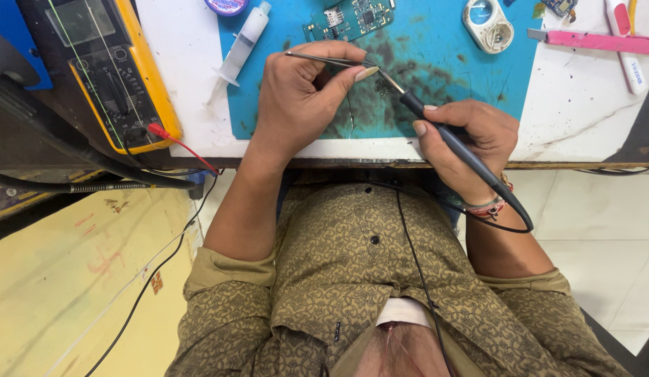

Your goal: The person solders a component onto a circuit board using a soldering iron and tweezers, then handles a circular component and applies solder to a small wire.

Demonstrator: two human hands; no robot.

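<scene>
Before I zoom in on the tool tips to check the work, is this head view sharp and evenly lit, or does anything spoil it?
Head view: light is even and soft, with no hard glare on the blue mat. The left hand with tweezers and the right hand with the soldering iron look sharp. The tiny part at the tips is too small to make out. The edges bend from the wide lens.
</scene>
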